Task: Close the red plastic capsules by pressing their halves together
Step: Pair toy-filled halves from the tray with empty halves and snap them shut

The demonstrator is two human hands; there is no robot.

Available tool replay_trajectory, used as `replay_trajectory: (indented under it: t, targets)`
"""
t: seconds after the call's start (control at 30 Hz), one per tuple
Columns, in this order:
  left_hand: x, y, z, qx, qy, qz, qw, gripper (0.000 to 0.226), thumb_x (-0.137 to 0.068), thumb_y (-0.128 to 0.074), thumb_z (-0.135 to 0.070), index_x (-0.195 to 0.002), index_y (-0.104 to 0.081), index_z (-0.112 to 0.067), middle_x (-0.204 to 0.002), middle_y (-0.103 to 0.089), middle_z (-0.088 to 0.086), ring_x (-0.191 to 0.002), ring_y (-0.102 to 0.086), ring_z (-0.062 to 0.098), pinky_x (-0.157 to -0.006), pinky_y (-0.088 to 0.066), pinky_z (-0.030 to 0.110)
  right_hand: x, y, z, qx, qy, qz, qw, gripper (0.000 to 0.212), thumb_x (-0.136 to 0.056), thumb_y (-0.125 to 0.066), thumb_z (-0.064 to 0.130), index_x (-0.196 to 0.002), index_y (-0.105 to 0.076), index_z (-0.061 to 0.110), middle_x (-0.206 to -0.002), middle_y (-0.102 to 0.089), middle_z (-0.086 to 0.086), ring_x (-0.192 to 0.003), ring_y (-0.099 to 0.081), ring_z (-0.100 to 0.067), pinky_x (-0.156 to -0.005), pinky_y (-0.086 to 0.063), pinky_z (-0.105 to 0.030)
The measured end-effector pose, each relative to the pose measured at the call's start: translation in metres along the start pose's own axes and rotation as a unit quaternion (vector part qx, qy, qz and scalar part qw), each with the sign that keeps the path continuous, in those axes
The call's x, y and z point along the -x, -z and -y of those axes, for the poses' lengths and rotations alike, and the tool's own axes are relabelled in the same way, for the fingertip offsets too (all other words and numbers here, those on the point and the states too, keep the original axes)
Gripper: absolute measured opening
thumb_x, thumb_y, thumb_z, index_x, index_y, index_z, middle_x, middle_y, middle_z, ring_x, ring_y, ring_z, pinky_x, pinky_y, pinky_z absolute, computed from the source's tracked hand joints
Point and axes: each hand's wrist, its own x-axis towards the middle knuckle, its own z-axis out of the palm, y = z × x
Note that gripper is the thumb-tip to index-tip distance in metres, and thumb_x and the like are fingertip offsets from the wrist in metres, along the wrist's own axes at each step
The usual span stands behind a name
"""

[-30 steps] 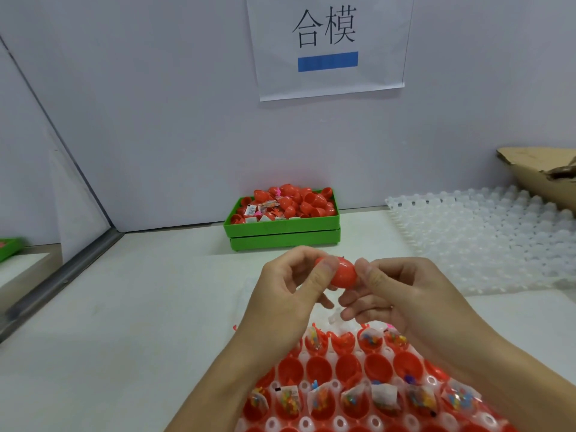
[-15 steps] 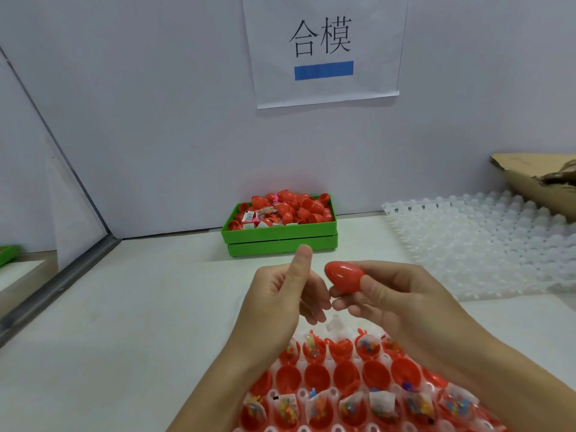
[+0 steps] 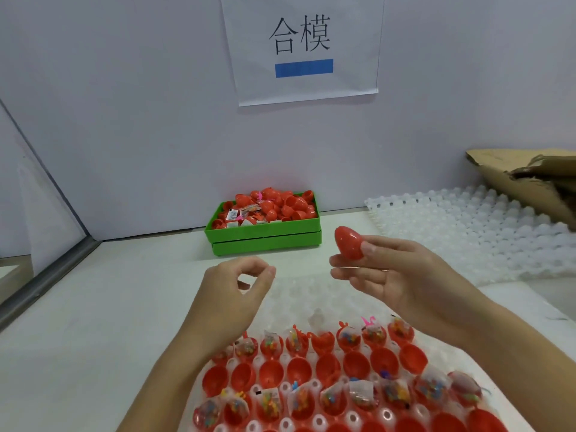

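The right hand (image 3: 402, 272) holds one closed capsule (image 3: 350, 246) between the thumb on its near side and the fingers below it. The capsule stands almost upright, leaning a little to the left, with the narrower end up. No open seam can be seen from here, so I judge that its two halves are already pressed together.

The left hand (image 3: 233, 291) grasps nothing. Its fingers are curled and the thumb tip nearly meets the forefinger, but there is only air between them. It hangs over the desk (image 3: 93, 307), lower than the right hand and well apart from the capsule.

The important relation is this: the green box (image 3: 265, 241) with the heap of red capsules lies beyond the capsule and to its left, against the wall. The right hand is nearer to it in height, the left hand nearer in side position. If the finished capsule goes there, which I only suppose, the right hand must travel forward and left across the free space between the two hands.

The open halves (image 3: 311, 369) sit in the tray (image 3: 314, 385) just below both hands, toward the person. Some halves carry small packets, others look empty. The left hand is directly above the tray's left part, so it is better placed to pick the next piece.
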Motion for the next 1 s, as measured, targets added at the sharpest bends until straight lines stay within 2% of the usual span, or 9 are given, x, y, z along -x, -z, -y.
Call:
replay_trajectory:
  t: [0.13,0.23,0.4,0.57,0.63,0.73,0.83,0.97,1.0]
  targets:
    - [-0.006,0.011,0.024,-0.059,0.041,-0.013,0.997,0.016,-0.095,-0.062,-0.028,-0.082,-0.068,-0.035,-0.087,-0.067,-0.025,-0.086,-0.06,-0.013,-0.07,-0.04,0.007,-0.003,0.021,0.016,0.005,0.022,-0.105,0.994,0.031,-0.081,-0.064,0.035,-0.094,-0.076,0.009,-0.09,-0.075,-0.011,-0.077,-0.073,-0.019,-0.06,-0.057,-0.021]
    - [-0.009,0.014,0.04,-0.057,0.073,-0.03,0.995,0.014,-0.095,-0.061,-0.026,-0.085,-0.07,-0.03,-0.091,-0.067,-0.022,-0.09,-0.061,-0.006,-0.073,-0.041,0.013,-0.005,0.049,0.028,-0.08,0.068,-0.201,0.974,0.029,-0.089,-0.062,0.03,-0.102,-0.07,0.005,-0.081,-0.073,-0.006,-0.066,-0.07,-0.012,-0.058,-0.055,-0.018]
    - [-0.011,0.012,0.054,-0.065,0.117,-0.017,0.991,0.01,-0.096,-0.06,-0.027,-0.094,-0.07,-0.025,-0.095,-0.066,-0.014,-0.094,-0.06,0.006,-0.081,-0.042,0.024,-0.007,0.082,0.034,-0.129,0.09,-0.277,0.948,0.028,-0.098,-0.054,0.02,-0.118,-0.062,0.002,-0.091,-0.067,-0.006,-0.069,-0.069,-0.009,-0.061,-0.053,-0.015]
    - [-0.011,0.011,0.058,-0.058,0.126,0.003,0.99,0.009,-0.096,-0.06,-0.03,-0.092,-0.068,-0.028,-0.094,-0.063,-0.022,-0.088,-0.057,-0.006,-0.067,-0.039,0.011,-0.01,0.081,0.023,-0.085,0.067,-0.254,0.961,0.02,-0.097,-0.056,0.015,-0.11,-0.062,0.001,-0.097,-0.071,-0.011,-0.078,-0.073,-0.013,-0.066,-0.055,-0.018]
    - [-0.011,0.01,0.057,-0.054,0.128,0.005,0.99,0.009,-0.097,-0.06,-0.03,-0.096,-0.069,-0.027,-0.097,-0.063,-0.019,-0.088,-0.059,0.001,-0.067,-0.039,0.012,-0.011,0.072,0.017,-0.022,0.042,-0.213,0.976,0.015,-0.095,-0.056,0.011,-0.106,-0.062,0.002,-0.094,-0.075,-0.012,-0.083,-0.074,-0.016,-0.071,-0.056,-0.021]
    - [-0.011,0.01,0.058,-0.059,0.122,0.002,0.991,0.01,-0.096,-0.061,-0.029,-0.097,-0.07,-0.025,-0.101,-0.065,-0.014,-0.093,-0.061,0.01,-0.068,-0.041,0.017,-0.012,0.06,0.011,0.072,0.009,-0.142,0.987,0.019,-0.091,-0.057,0.005,-0.109,-0.064,0.002,-0.1,-0.075,-0.016,-0.088,-0.074,-0.022,-0.074,-0.057,-0.023]
    - [-0.012,0.008,0.067,-0.062,0.092,0.005,0.994,0.011,-0.093,-0.065,-0.029,-0.083,-0.069,-0.032,-0.096,-0.067,-0.021,-0.093,-0.064,0.011,-0.073,-0.045,0.024,-0.011,0.06,0.009,0.161,-0.006,-0.096,0.982,0.021,-0.093,-0.06,0.008,-0.112,-0.067,0.003,-0.107,-0.074,-0.014,-0.099,-0.073,-0.024,-0.074,-0.057,-0.021]
    - [-0.016,0.004,0.09,-0.071,0.074,-0.008,0.995,0.005,-0.087,-0.066,-0.05,-0.086,-0.068,-0.046,-0.094,-0.069,-0.023,-0.094,-0.064,0.014,-0.084,-0.053,0.041,-0.012,0.073,0.02,0.144,0.012,-0.104,0.984,0.024,-0.095,-0.061,0.017,-0.113,-0.067,0.003,-0.105,-0.074,-0.012,-0.097,-0.073,-0.025,-0.073,-0.056,-0.023]
    - [-0.019,0.002,0.1,-0.064,0.083,-0.018,0.994,0.018,-0.082,-0.062,-0.06,-0.089,-0.068,-0.045,-0.094,-0.07,-0.022,-0.096,-0.065,0.015,-0.085,-0.055,0.046,-0.014,0.078,0.025,0.121,0.017,-0.126,0.985,0.025,-0.095,-0.061,0.018,-0.112,-0.066,0.001,-0.102,-0.074,-0.013,-0.095,-0.073,-0.025,-0.073,-0.056,-0.024]
